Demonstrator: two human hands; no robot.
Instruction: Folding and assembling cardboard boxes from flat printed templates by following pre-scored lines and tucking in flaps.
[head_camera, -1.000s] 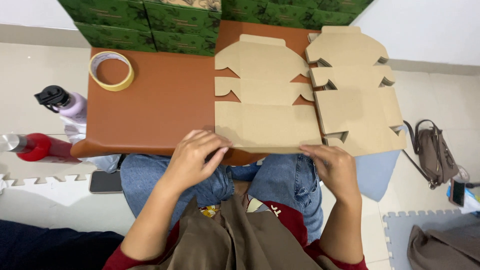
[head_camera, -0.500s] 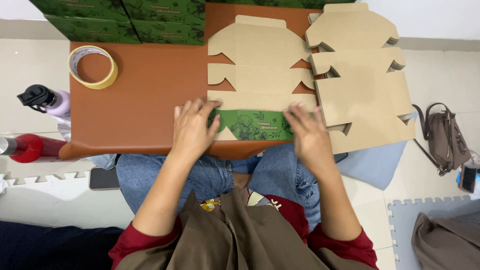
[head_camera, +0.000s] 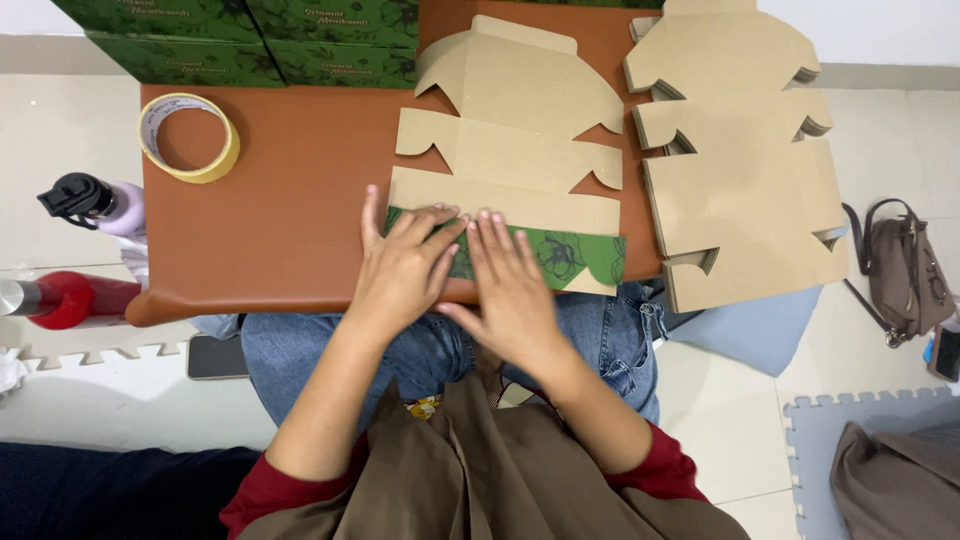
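A flat die-cut cardboard box blank (head_camera: 510, 150) lies brown side up on the small brown table (head_camera: 280, 190). Its nearest flap (head_camera: 560, 255) is folded over and shows a green printed face with a flower pattern. My left hand (head_camera: 405, 265) and my right hand (head_camera: 510, 285) both press flat on that folded flap, side by side near the table's front edge, fingers spread. Neither hand grips anything.
A stack of the same blanks (head_camera: 740, 150) overhangs the table's right side. A roll of yellow tape (head_camera: 190, 138) lies at left, green finished boxes (head_camera: 250, 35) at the back. Two bottles (head_camera: 90, 200) and a phone (head_camera: 215, 357) sit on the floor left, a brown bag (head_camera: 905, 275) right.
The near flap has been folded over onto the blank, turning its green side up. Both hands have slid together toward the flap's left part and now press it down.
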